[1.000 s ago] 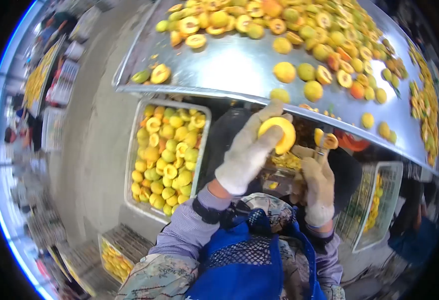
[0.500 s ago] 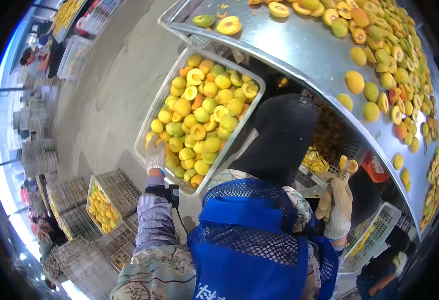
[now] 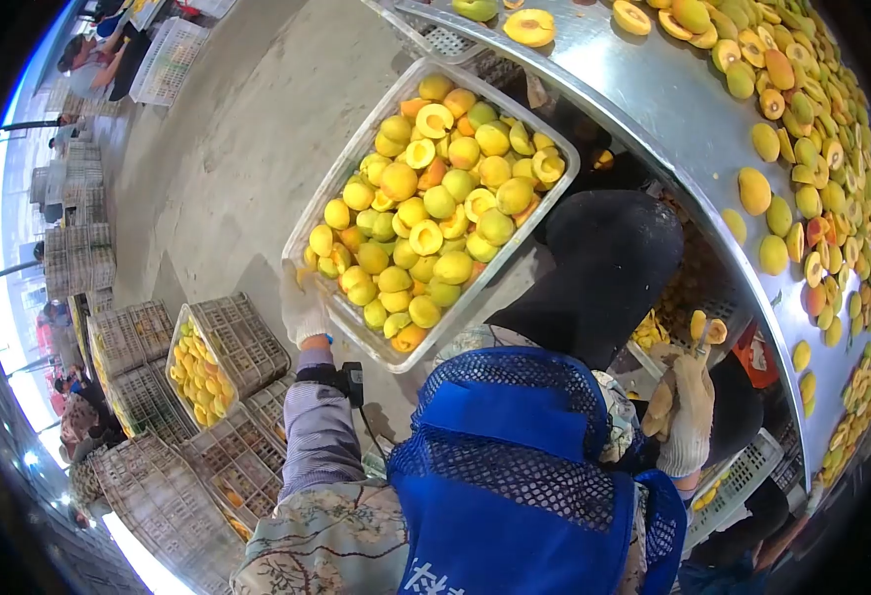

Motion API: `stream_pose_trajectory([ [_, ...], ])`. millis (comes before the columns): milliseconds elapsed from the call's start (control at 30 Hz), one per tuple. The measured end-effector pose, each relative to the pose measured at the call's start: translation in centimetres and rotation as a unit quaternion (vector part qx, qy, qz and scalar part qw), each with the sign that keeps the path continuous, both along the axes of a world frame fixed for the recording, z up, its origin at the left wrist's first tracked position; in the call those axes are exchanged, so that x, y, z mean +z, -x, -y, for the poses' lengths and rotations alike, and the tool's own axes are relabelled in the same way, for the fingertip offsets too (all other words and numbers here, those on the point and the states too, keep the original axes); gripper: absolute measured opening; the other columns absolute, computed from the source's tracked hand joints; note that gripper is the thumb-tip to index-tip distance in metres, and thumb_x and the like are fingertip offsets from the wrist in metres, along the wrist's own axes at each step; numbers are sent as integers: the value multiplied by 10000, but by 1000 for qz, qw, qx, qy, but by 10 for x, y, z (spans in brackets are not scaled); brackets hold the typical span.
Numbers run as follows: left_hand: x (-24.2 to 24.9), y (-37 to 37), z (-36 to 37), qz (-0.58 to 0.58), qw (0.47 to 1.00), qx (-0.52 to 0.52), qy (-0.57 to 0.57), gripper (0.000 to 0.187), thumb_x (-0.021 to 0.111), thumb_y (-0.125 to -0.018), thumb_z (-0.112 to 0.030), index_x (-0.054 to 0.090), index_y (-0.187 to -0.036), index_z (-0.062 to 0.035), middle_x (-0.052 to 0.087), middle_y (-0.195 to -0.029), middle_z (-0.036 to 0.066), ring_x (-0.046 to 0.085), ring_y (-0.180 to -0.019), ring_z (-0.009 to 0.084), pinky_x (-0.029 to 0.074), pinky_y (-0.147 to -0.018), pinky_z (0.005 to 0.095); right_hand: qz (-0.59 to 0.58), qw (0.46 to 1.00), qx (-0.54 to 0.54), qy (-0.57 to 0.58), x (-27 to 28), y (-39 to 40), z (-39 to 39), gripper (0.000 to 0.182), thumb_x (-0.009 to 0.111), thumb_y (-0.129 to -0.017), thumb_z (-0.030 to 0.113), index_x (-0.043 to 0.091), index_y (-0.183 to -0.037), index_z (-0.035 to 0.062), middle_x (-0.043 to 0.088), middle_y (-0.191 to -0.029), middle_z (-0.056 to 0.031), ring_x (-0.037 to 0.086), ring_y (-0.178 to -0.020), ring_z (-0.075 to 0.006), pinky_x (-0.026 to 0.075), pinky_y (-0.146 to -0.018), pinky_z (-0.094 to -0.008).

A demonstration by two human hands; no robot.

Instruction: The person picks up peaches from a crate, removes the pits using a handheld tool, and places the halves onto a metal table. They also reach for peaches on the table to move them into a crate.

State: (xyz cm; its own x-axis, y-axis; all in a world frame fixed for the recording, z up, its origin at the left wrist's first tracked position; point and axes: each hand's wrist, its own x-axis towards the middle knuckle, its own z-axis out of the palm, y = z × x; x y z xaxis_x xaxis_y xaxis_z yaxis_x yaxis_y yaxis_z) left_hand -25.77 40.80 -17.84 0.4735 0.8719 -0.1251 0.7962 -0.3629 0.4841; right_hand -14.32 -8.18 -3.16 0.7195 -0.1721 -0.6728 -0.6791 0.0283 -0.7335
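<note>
My left hand [image 3: 304, 305], in a pale glove, is at the near left rim of a plastic crate [image 3: 403, 369]. Motion smears its fingers. The crate is heaped with yellow peaches [image 3: 397, 181], some whole and some halved with hollow centres. On the right, my right hand [image 3: 683, 402], also gloved, is closed round a thin metal tool [image 3: 701, 344]. Two joined-looking peach halves [image 3: 709, 327] sit at the tool's tip, above my fingers. The tool's handle is hidden in the glove.
A metal table [image 3: 594, 74] with many whole and cut peaches curves along the right. Below its edge is a crate of yellow pieces [image 3: 650, 331]. Stacked crates [image 3: 163, 466] stand at lower left. A person [image 3: 98, 64] sits at upper left; another person's arm [image 3: 782, 540] shows at lower right.
My left hand has drawn back from over the peaches to the crate's rim. The view has shifted, so the crate appears further right. My right hand keeps its grip on the tool.
</note>
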Motion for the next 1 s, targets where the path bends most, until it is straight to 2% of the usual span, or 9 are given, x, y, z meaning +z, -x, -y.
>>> stream_pose_trajectory([
  [100,-19,15,9,-67,986,-126,-91,543,523,-946,-263,401,-1443,-81,423,-1479,144,399,-1364,299,329,-1110,370,0,1000,-3,23,1,0,-2,350,537,-970,309,590,-1061,-25,537,-581,-13,471,-380,-100,357,-341,-209],
  [167,-21,21,21,-336,905,-249,-77,598,535,-913,-256,355,-1480,-193,393,-1494,132,410,-1347,307,350,-1085,418,-6,1000,2,29,1,1,-3,347,539,-969,308,591,-1061,-23,537,-587,-9,473,-388,-96,360,-344,-210],
  [433,-31,-7,4,-356,922,-124,-86,376,583,-860,-236,623,-1233,-204,596,-1279,67,517,-1215,310,426,-988,411,-73,996,55,-18,36,-12,-23,301,491,-981,267,602,-1086,8,552,-562,-13,488,-391,-92,363,-372,-202],
  [500,-16,-45,-20,-524,817,-240,12,403,583,-854,-375,634,-1229,-237,631,-1249,91,613,-1121,279,473,-964,403,-66,996,50,-39,36,-10,-20,292,527,-964,259,615,-1084,8,552,-562,-17,482,-389,-100,361,-369,-216],
  [533,-53,-37,-63,-509,762,-400,0,437,571,-858,-426,628,-1245,-231,640,-1241,91,617,-1119,300,473,-972,403,-66,996,47,-46,34,-10,-19,295,538,-959,261,615,-1085,6,549,-560,-18,480,-391,-103,360,-368,-219],
  [633,11,-114,12,-75,940,-310,123,455,508,-939,-331,578,-1305,-69,603,-1293,146,567,-1211,269,434,-1011,336,-68,992,77,-75,28,-8,-10,323,553,-954,279,609,-1092,-7,562,-570,-36,490,-405,-109,373,-377,-237],
  [800,156,-212,232,144,740,-496,430,397,630,-898,-109,563,-1278,-12,558,-1334,147,535,-1230,294,419,-1044,346,-66,988,122,-64,41,-10,-2,362,600,-934,350,606,-1084,20,597,-616,-41,553,-466,-112,420,-434,-234],
  [933,165,-228,339,172,467,-825,268,492,675,-891,-244,549,-1306,-12,585,-1301,161,538,-1235,282,432,-1038,356,-50,989,139,-32,45,-5,8,355,614,-927,381,610,-1054,50,618,-631,-34,586,-499,-101,452,-459,-233],
  [1000,176,-233,367,-1,513,-795,322,442,618,-927,-325,599,-1261,-36,633,-1237,138,583,-1172,294,449,-1011,360,-73,989,128,-31,46,-6,21,353,617,-926,387,598,-1042,55,609,-621,-26,590,-506,-99,468,-471,-236],
])
